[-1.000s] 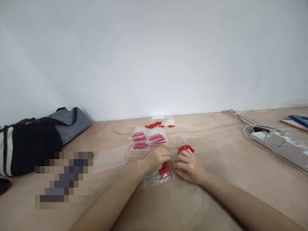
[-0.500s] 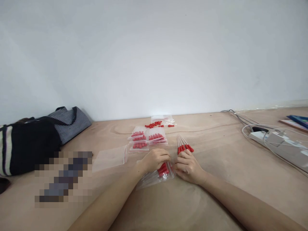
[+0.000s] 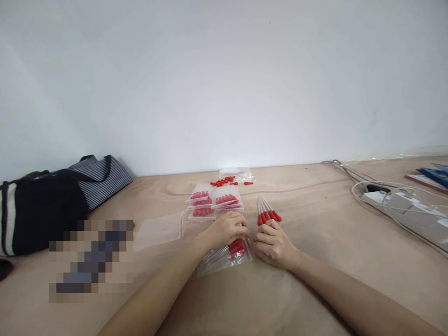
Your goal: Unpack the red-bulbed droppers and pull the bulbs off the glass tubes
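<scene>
A clear zip bag [image 3: 219, 261] lies before me with several droppers inside, their red rubber bulbs [image 3: 237, 248] towards its right end. My left hand [image 3: 229, 229] bends over the bag's upper right part, its fingers closed on the edge near the zip. Against that same right edge, my right hand [image 3: 275, 245] is closed, thumb and fingers pinched at the bag's mouth. Just beyond the right hand, several loose glass droppers [image 3: 268, 212] with red bulbs lie fanned out, thin tips pointing away. The fingertips of both hands are partly hidden.
Filled zip bags [image 3: 203, 205] are stacked farther back, with loose red bulbs [image 3: 224, 181] and thin glass tubes [image 3: 247, 178] behind. A flat zip bag [image 3: 159, 231] lies left. Fabric bags [image 3: 49, 210] stand far left; a power strip [image 3: 406, 210] with cables is right.
My left hand has shifted slightly right and its fingers have dipped towards the bag's edge. The right hand has barely moved, and the loose droppers stay put.
</scene>
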Tool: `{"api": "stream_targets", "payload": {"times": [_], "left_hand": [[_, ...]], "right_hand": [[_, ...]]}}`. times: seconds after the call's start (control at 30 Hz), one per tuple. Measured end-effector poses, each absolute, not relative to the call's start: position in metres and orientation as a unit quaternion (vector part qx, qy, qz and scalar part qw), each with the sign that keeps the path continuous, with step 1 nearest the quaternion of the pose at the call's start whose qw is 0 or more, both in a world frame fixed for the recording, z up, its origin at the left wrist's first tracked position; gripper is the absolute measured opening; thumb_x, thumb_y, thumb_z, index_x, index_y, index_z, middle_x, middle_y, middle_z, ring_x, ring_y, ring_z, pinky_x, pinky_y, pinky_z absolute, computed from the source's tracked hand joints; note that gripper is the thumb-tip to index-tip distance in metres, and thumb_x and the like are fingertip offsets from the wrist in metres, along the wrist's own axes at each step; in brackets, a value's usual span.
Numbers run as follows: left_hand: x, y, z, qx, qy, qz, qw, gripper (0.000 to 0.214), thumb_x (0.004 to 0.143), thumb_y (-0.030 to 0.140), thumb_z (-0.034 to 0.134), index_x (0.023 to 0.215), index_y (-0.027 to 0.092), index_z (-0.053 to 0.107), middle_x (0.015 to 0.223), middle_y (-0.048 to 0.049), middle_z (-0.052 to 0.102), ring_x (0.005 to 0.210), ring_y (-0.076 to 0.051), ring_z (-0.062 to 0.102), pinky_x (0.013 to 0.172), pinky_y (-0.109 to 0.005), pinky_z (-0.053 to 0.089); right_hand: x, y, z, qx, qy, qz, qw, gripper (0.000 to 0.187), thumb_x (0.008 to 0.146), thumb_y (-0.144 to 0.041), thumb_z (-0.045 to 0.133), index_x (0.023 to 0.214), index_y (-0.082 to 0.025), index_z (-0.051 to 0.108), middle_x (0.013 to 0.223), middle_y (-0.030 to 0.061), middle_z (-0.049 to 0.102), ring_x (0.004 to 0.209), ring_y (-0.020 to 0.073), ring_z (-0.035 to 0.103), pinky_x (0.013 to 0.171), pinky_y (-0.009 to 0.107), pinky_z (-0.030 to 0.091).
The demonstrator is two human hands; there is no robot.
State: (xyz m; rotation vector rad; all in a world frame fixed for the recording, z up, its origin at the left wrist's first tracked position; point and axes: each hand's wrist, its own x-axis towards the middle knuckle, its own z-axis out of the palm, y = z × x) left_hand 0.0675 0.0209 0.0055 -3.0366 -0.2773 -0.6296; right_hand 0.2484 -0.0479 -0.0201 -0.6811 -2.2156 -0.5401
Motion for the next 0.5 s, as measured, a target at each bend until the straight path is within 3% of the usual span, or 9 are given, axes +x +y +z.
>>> {"api": "stream_targets", "payload": {"times": [0.5], "left_hand": [[0.0691,0.0173,0.0042,-0.972,-0.092,-0.209,0.051,0.016,0.082,0.015,0.049,0.067,0.015,0.055,0.071,-0.0022,0.056,0.070,-0.013,0.048,0.069,-0.024,0.038]], "right_hand": [[0.2485,-0.0460,-0.0222,-0.308,-0.852,-0.163,0.392,0.019,0.079,-0.018,0.049,0.062,-0.018,0.057,0.059,0.0002,0.052,0.063,0.0126,0.036,0.061,0.029,0.026]]}}
